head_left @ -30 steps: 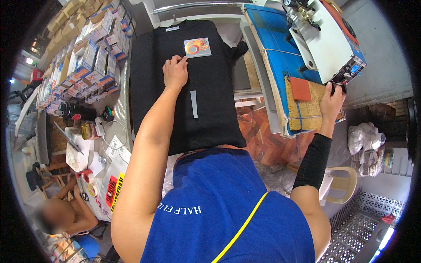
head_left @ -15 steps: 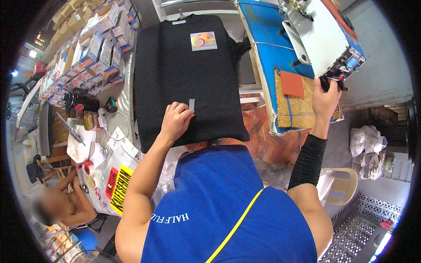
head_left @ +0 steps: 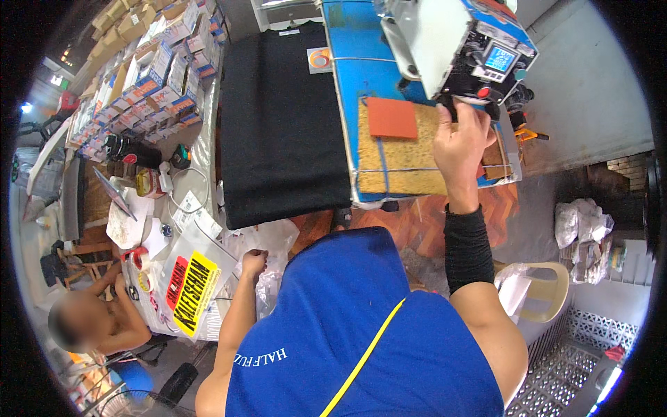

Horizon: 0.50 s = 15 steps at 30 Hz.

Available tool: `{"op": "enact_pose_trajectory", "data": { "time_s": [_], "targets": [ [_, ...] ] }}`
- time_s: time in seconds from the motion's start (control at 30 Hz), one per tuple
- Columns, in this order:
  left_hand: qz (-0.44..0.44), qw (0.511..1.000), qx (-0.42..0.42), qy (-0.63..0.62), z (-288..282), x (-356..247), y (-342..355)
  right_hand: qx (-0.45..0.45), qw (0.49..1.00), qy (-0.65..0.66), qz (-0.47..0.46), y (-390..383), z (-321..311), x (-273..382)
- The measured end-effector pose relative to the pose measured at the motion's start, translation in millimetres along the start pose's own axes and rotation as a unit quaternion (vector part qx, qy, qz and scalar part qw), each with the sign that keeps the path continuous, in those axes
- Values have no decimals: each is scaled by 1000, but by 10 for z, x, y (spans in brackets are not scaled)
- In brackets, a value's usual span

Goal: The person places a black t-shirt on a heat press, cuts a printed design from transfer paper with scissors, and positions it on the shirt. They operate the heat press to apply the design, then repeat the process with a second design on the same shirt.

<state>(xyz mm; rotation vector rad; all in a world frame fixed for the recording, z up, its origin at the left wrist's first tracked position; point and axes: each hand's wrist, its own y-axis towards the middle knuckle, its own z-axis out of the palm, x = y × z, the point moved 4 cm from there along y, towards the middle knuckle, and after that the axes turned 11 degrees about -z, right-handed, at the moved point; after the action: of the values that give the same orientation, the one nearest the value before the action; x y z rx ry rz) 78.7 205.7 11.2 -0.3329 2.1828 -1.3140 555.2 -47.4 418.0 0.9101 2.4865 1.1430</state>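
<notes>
Ideally, guide the white press head (head_left: 427,48) smoothly, right hand (head_left: 462,142) gripping its black handle (head_left: 494,112), left hand (head_left: 254,263), its grip hard to tell, well clear

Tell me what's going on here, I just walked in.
Someone's right hand grips the lower front of a machine with a lit screen. Below it, a blue board hides part of a black shirt from view. The left hand is curled near some clear plastic, off the shirt; I can't tell if it holds anything.
</notes>
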Motion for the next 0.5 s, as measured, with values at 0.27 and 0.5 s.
{"op": "enact_pose_trajectory", "data": {
  "time_s": [0.27, 0.5],
  "targets": [
    [-119, 953, -119, -251, -215, 698, 950, -61, 997, -10, -56, 238, -41, 518],
    [-33, 943, -314, -105, -182, 690, 643, -78, 987, 92, -110, 426, 127, 1255]
  ]
}}
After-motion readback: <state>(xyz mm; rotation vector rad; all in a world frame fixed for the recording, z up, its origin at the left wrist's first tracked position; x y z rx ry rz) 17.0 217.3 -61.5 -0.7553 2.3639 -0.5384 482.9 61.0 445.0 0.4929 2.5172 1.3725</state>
